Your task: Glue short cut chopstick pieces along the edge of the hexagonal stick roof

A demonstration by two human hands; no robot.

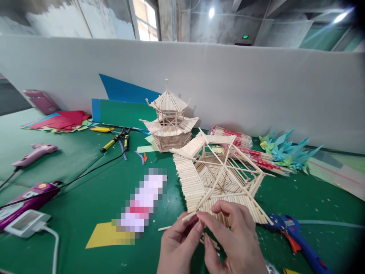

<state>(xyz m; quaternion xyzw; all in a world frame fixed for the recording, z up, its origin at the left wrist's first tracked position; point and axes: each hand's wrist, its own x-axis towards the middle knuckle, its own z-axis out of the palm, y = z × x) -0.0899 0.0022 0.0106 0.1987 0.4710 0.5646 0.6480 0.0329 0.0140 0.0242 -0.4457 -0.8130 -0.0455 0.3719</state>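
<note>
My left hand (178,243) and my right hand (234,236) meet at the near edge of the table, both pinching a short wooden stick (189,216) between thumb and fingers. Just beyond them lies a hexagonal roof frame of wooden sticks (216,171), its near edge touching my right fingers. Behind it stands a finished two-tier stick pavilion (170,120).
A blue glue gun (296,236) lies at right on the green table (85,182). Pink glue guns (34,154), a white adapter (27,222) and cables sit at left. Packs of sticks (242,142), teal paper flowers (288,150), coloured paper (61,121) and pliers (116,140) lie further back. A white wall closes the far side.
</note>
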